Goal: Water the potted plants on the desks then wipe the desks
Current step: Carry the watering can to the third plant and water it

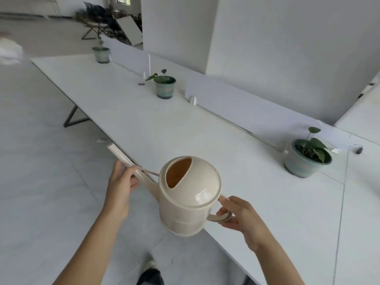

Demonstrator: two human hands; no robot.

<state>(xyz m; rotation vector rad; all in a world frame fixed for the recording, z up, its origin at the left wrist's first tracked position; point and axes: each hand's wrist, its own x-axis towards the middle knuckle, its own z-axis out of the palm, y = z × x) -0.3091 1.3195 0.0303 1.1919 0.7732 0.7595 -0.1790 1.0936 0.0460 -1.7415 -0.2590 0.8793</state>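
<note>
A cream watering can (189, 198) hangs in the air over the near edge of the long white desk (205, 145). My right hand (238, 219) grips its loop handle. My left hand (121, 186) holds the long spout, which points away to the left. Three potted plants in green-blue glazed pots stand along the desk: a near one (307, 157) at the right, a middle one (165, 86), and a far one (101, 53).
Low white divider panels (246, 108) run along the back of the desk behind the pots. A large white pillar (267, 48) rises behind them. A small dark item (359, 150) lies at the right. Folded chairs and boards (111, 23) sit far off; pale floor lies left.
</note>
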